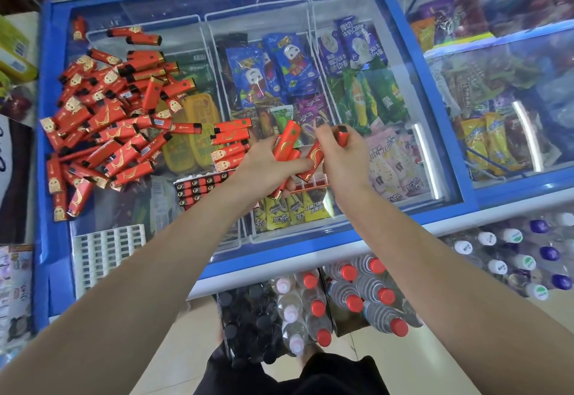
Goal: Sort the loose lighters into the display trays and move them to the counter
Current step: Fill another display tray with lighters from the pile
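Note:
A big heap of loose red lighters (105, 121) lies on the left part of the freezer's glass lid. A display tray (202, 188), partly filled with lighters standing upright, sits on the glass just under my hands. My left hand (267, 164) is closed around a bunch of red lighters (287, 146) above the tray. My right hand (338, 152) grips one or two more lighters (343, 133) right beside it, the two hands nearly touching. A few lighters (231, 143) lie stacked just left of my left hand.
An empty white grid tray (105, 255) rests at the lid's near left corner. The blue-framed freezer (459, 205) holds ice cream packets under glass. Water bottle packs (357, 298) and a crate of dark-capped bottles (251, 323) stand on the floor against the freezer.

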